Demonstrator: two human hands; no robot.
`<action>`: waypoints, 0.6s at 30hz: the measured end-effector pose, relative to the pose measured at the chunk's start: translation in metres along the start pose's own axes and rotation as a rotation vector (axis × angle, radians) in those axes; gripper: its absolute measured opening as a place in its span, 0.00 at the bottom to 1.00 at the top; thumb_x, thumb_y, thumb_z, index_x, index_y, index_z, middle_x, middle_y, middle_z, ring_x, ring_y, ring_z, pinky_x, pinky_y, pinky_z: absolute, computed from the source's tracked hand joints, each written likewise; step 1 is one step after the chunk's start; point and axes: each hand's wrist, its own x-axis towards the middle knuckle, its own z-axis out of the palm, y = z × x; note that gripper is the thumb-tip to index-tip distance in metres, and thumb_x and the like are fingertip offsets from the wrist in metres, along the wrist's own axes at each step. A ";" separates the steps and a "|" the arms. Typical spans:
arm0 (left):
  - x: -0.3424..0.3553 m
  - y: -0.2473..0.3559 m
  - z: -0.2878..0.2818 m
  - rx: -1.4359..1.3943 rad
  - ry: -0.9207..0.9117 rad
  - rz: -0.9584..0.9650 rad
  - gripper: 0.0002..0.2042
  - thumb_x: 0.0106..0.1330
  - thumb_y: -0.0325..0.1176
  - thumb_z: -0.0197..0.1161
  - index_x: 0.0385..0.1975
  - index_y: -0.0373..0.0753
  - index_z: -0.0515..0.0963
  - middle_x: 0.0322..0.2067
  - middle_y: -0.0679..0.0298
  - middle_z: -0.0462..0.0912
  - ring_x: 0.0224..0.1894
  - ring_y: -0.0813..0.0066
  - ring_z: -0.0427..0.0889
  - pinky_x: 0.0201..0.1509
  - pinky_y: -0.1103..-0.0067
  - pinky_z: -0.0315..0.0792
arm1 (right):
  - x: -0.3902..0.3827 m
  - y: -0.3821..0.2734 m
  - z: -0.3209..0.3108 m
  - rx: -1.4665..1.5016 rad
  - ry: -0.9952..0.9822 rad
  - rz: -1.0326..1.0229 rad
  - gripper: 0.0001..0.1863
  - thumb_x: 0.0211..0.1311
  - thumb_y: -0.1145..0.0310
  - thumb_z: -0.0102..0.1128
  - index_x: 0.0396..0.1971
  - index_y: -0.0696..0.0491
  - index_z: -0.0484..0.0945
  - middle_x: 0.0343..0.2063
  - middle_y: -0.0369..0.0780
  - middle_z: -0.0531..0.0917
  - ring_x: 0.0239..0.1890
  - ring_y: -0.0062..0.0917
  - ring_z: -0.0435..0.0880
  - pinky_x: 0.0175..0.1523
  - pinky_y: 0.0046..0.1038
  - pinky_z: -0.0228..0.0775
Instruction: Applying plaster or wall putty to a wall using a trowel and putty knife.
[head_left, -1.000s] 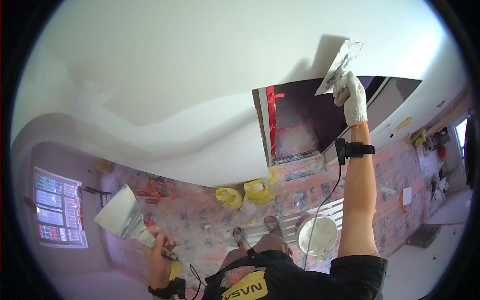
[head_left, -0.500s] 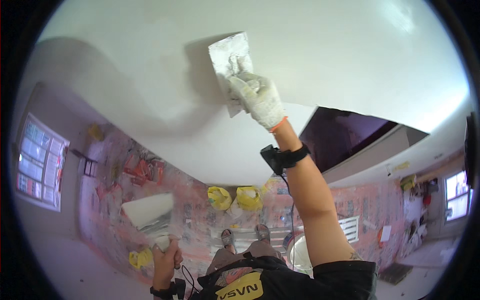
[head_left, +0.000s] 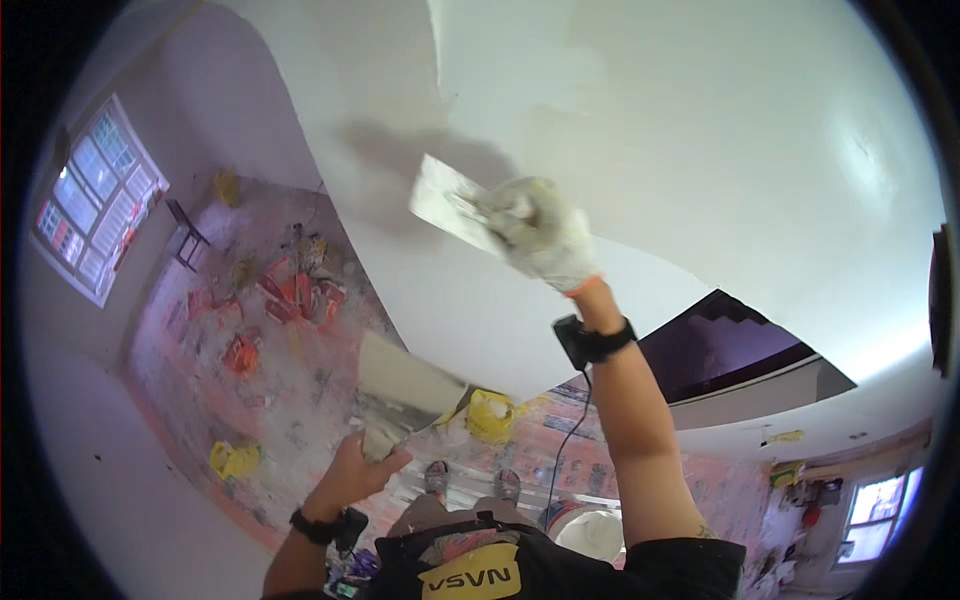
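Observation:
My right hand point(head_left: 545, 235), in a whitish work glove with an orange cuff, is closed around the grip of a plastering trowel point(head_left: 440, 198). The trowel's pale rectangular blade is raised at the smooth white plastered surface point(head_left: 660, 130); whether it touches cannot be told. Lower down on the left, my bare left hand point(head_left: 345, 478) grips the handle of a broad putty knife point(head_left: 405, 382). Its wide, light blade points up and away from me, slightly blurred, and what lies on it is hard to make out.
A white bucket point(head_left: 592, 535) stands by my right foot. Yellow bags point(head_left: 490, 415) lie ahead of my feet and at the left. Red bags point(head_left: 295, 292) and a dark chair point(head_left: 185, 238) are on the dusty covered floor. A dark opening point(head_left: 725, 345) cuts the white surface at right.
My view has turned, so the room appears shifted. The trowel has tilted from nearly upright to slanting up-left and sits lower. My left hand and the putty knife have moved right and up.

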 end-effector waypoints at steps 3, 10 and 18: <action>0.017 0.033 0.017 0.018 -0.124 0.030 0.10 0.65 0.36 0.70 0.33 0.40 0.75 0.18 0.75 0.73 0.17 0.89 0.69 0.19 0.84 0.62 | -0.026 0.014 -0.040 0.261 0.144 -0.002 0.12 0.65 0.72 0.63 0.47 0.54 0.79 0.40 0.37 0.84 0.40 0.25 0.85 0.45 0.28 0.79; 0.065 0.053 0.065 0.107 -0.346 0.124 0.19 0.64 0.42 0.72 0.48 0.37 0.79 0.25 0.71 0.79 0.19 0.87 0.70 0.24 0.81 0.68 | -0.104 0.013 -0.068 1.294 0.225 0.450 0.19 0.67 0.68 0.65 0.55 0.52 0.74 0.45 0.35 0.82 0.45 0.24 0.83 0.52 0.30 0.80; 0.063 0.097 0.127 0.239 -0.347 0.150 0.25 0.64 0.42 0.73 0.56 0.36 0.76 0.32 0.71 0.82 0.31 0.82 0.77 0.34 0.79 0.73 | -0.204 0.084 -0.100 0.654 -0.177 0.426 0.11 0.67 0.73 0.64 0.47 0.51 0.77 0.35 0.28 0.78 0.32 0.10 0.72 0.36 0.16 0.67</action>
